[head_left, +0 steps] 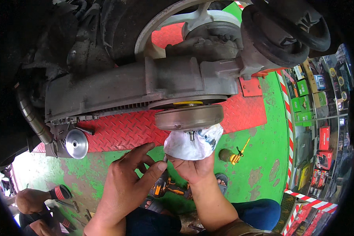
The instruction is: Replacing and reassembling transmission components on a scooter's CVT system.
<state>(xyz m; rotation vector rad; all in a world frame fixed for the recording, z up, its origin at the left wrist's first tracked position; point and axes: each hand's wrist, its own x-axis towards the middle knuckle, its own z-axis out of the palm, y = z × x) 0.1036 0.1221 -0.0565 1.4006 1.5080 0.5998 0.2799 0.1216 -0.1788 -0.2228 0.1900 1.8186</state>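
A crumpled white rag (pixel 188 146) with dark smudges lies in my right hand (pixel 194 170), which holds it from below. The rag is pressed up against the underside of a round metal clutch bell (pixel 189 118). A short shaft end (pixel 192 135) sticks out from the bell in front of the rag. My left hand (pixel 124 181) is just left of the rag, its fingers bent but apart. At its thumb tip, next to my right fingers, shows a small grey metal piece (pixel 165 158); which hand it belongs to is unclear. The bell sits on the scooter's drive case (pixel 122 88), its toothed belt (pixel 126 107) partly showing.
A silver pulley disc (pixel 77 144) stands at the left by the red tread plate (pixel 133 128). An orange and black power tool (pixel 161 187) lies below my hands. A yellow-handled tool (pixel 236 157) is at the right. Another person (pixel 35 204) sits lower left; boxed goods fill a glass case (pixel 320 118).
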